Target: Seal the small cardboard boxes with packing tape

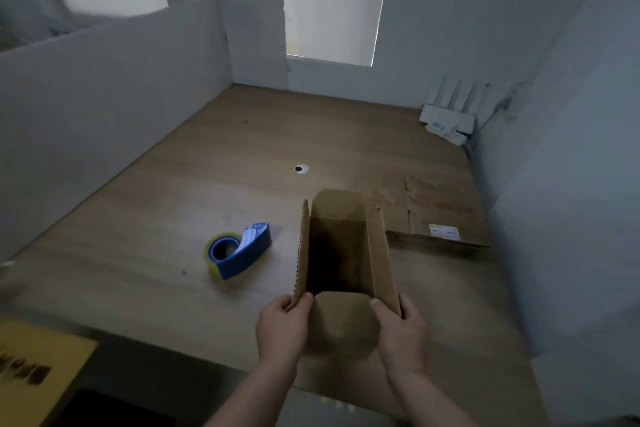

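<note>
The left hand (282, 326) was curled round the near end of the left side flap of a small brown cardboard box (341, 253), with the thumb laid on the flap's inner face. The right hand (401, 324) was closed in the same way on the near end of the right side flap.

The box was held between the 2 hands at the near edge of a light wooden bench (207, 166). Whether it was rested on the bench or lifted could not be told. Its top was open and all 4 flaps were unfolded: the 2 long side flaps were stood upright, the rounded far flap was raised, and the rounded near flap was turned outward between the wrists. The inside was seen only as dark shadow.

Near the box on its left, apart from it, a blue plastic tape dispenser (247, 250) was laid on the bench, loaded with a roll of clear yellowish packing tape (209, 250). To the right, a flattened brown cardboard sheet (436, 211) with a small white label (444, 230) was laid flat.

Farther off, a round white cable grommet (301, 169) was set in the bench. White partition panels (104, 97) were stood along the left and back edges. A white device with upright antennas (450, 114) was placed in the far right corner.
</note>
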